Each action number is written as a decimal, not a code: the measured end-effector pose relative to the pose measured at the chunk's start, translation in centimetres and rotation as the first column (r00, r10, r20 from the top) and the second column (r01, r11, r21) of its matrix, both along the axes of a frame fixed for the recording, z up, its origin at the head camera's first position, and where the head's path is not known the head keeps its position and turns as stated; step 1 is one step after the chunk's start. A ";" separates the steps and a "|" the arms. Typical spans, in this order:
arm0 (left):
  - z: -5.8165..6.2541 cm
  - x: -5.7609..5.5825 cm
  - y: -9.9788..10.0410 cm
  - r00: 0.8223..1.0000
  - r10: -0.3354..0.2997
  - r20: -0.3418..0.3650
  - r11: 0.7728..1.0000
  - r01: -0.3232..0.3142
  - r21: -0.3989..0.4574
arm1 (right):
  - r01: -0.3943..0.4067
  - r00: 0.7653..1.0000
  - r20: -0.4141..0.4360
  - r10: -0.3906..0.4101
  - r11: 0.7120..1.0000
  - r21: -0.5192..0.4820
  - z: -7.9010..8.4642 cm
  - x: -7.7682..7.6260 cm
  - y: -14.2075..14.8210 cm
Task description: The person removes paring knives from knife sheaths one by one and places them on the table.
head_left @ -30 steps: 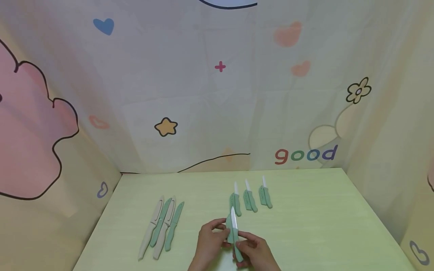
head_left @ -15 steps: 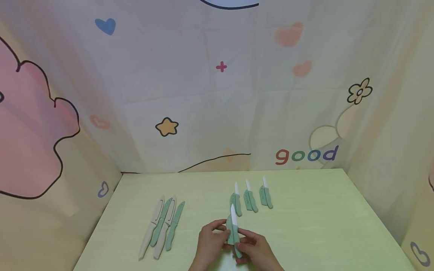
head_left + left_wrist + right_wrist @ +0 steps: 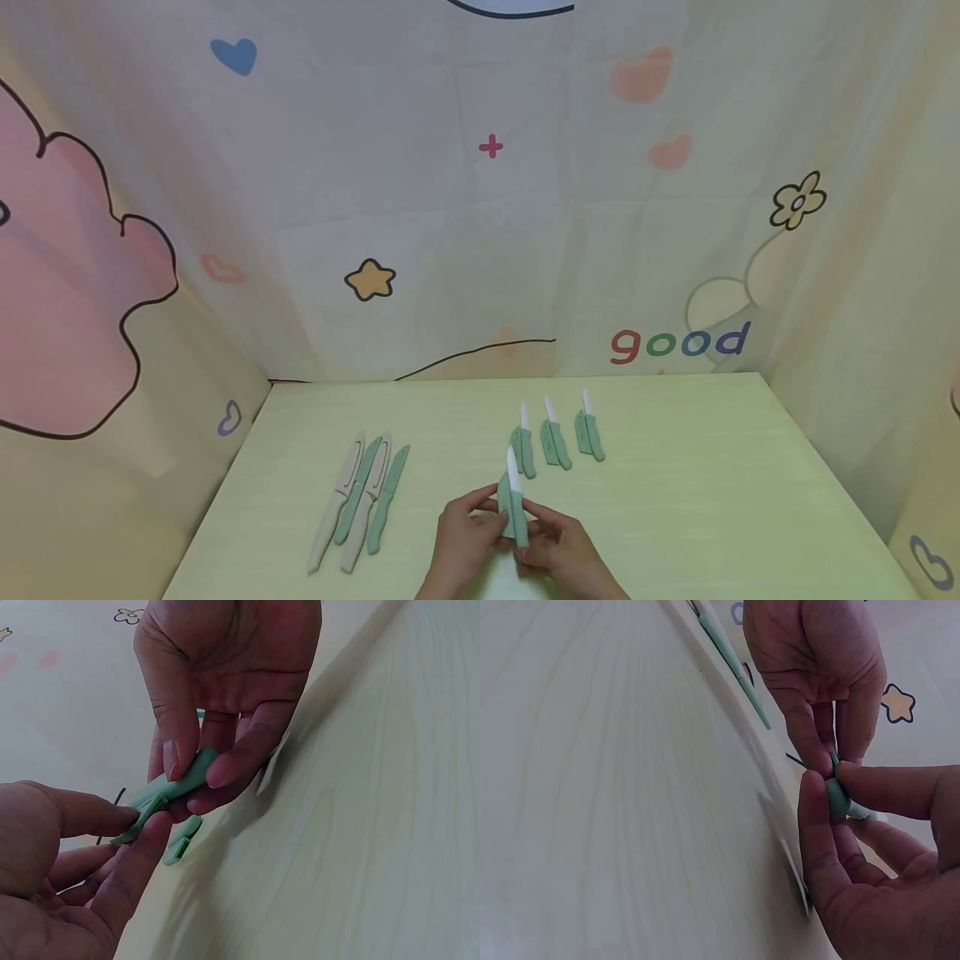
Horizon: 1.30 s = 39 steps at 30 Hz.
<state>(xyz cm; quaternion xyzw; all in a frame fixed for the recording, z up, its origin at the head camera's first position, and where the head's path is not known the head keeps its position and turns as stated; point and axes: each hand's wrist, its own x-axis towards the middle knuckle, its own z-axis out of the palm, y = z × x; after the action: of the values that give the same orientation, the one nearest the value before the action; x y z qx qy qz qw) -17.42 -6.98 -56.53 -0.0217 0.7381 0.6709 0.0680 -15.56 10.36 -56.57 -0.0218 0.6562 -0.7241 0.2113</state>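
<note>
Near the front of the table in the head view, my left hand point(image 3: 467, 537) pinches a green blade sheath point(image 3: 505, 500) between thumb and fingers. My right hand point(image 3: 564, 546) holds a small paring knife by its green handle point(image 3: 520, 521), white blade point(image 3: 513, 471) pointing away from me. Sheath and handle lie side by side, apparently touching. In the left wrist view the thumb and fingers of my right hand point(image 3: 225, 682) grip the handle point(image 3: 187, 774), while the left pinches the sheath point(image 3: 141, 819). The right wrist view shows the handle point(image 3: 838, 799) end-on; the blade is hidden there.
Behind my hands lie three similar green knives with sheaths alongside: a left one point(image 3: 527, 454), a middle one point(image 3: 555, 442) and a right one point(image 3: 589, 433). To the left, beige knives point(image 3: 330, 525) and green knives point(image 3: 385, 500) lie bunched together. A printed curtain point(image 3: 450, 208) stands behind the table point(image 3: 712, 500).
The paring knife has moved forward and slightly left along the sheath, so its handle end sits farther from me. Both hands keep their hold; the knives on the table have not moved.
</note>
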 end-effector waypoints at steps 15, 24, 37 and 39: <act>0.0 0.0 -0.3 0.998 -0.012 -0.059 0.999 0.009 -0.046 | 0.083 0.995 -0.055 -0.082 0.996 0.018 0.0 -0.3 -0.4; -0.1 -0.1 -0.3 0.996 0.053 -0.073 0.998 -0.056 -0.041 | 0.147 0.987 -0.067 -0.148 0.989 -0.024 -0.4 -0.7 -0.7; -0.5 -1.2 0.0 0.987 0.149 -0.060 0.979 -0.155 -0.130 | 0.230 0.968 -0.103 -0.228 0.973 0.013 -0.4 -1.3 -1.8; -0.5 -1.4 -0.1 0.985 0.160 -0.058 0.976 -0.167 -0.137 | 0.237 0.966 -0.116 -0.232 0.971 0.023 -0.3 -1.5 -2.0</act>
<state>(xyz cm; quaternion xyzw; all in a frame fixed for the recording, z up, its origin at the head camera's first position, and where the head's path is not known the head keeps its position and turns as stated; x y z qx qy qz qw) -18.78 -7.03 -57.01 -0.0712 0.7810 0.6204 -0.0064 -17.09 8.34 -56.85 0.0193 0.6783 -0.7293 0.0873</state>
